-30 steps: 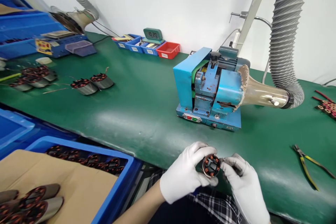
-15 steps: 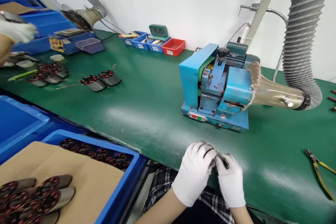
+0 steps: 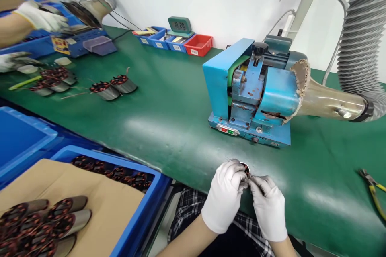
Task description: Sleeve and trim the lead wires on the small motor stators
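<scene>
White cotton gloves on both hands. Left hand point(image 3: 224, 194) wraps a small round motor stator with copper windings point(image 3: 245, 167), held at the near edge of the green bench mat point(image 3: 169, 120), just above a plaid-clothed lap. Only a dark rim and a reddish-copper sliver of the stator show past the fingers; its body is hidden. Right hand point(image 3: 268, 209) meets the left at the stator, fingertips pinched at its edge; whether they hold a wire or a tool is too small to tell.

Beyond the hands stands a worn blue benchtop machine point(image 3: 250, 96) with red and green buttons, its brass funnel joined to a grey ribbed hose point(image 3: 362, 48) cut off at the frame top. Yellow-handled pliers point(image 3: 374, 190) lie right, partly cropped. Two loose steel stators point(image 3: 113, 87) sit far left on the mat. Blue plastic crate point(image 3: 141, 213) at lower left holds more stators under brown cardboard point(image 3: 90, 204). Small blue and red bins point(image 3: 177, 42) and a green clock line the wall. A co-worker's gloved hand point(image 3: 42, 18) shows top left, blurred.
</scene>
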`<state>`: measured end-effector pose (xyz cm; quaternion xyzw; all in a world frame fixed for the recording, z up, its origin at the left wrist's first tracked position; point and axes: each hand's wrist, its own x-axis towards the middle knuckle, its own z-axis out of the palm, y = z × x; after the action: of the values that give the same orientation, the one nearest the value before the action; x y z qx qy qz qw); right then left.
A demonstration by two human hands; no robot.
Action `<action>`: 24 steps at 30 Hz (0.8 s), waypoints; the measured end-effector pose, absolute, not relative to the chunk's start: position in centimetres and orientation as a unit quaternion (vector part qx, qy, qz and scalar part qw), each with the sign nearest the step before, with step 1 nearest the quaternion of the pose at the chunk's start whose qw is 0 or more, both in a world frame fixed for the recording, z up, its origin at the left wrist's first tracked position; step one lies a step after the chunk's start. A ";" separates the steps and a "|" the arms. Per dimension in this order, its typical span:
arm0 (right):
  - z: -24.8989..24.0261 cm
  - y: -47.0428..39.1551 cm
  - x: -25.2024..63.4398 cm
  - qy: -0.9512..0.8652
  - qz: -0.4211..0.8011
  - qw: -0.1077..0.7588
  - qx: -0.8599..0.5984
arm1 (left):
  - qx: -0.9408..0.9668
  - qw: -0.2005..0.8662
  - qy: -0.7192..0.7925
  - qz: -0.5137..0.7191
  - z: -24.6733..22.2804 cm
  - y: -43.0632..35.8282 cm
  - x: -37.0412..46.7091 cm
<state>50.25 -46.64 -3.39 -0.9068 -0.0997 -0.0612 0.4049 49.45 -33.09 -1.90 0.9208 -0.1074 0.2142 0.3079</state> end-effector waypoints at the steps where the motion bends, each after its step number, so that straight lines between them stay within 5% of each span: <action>1: -3.4 -46.5 50.2 -0.080 -0.057 0.412 -0.906 | 0.919 0.312 -0.110 0.213 -2.0 -33.0 49.5; 12: -2.0 -46.7 52.2 0.011 0.124 0.489 -0.864 | 0.921 0.172 -0.309 0.165 0.4 -31.0 51.2; 19: -1.8 -47.3 53.5 0.006 0.170 0.538 -0.826 | 0.910 0.291 -0.290 -0.053 -0.8 -28.8 55.1; 24: 0.3 -47.3 52.8 0.072 0.221 0.629 -0.742 | 0.858 0.469 -0.200 -0.068 -1.7 -30.0 53.4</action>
<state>52.78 -47.35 0.35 -0.7421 0.0721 0.2208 0.6287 53.41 -30.01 -1.65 0.8576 -0.2001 -0.0681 0.4689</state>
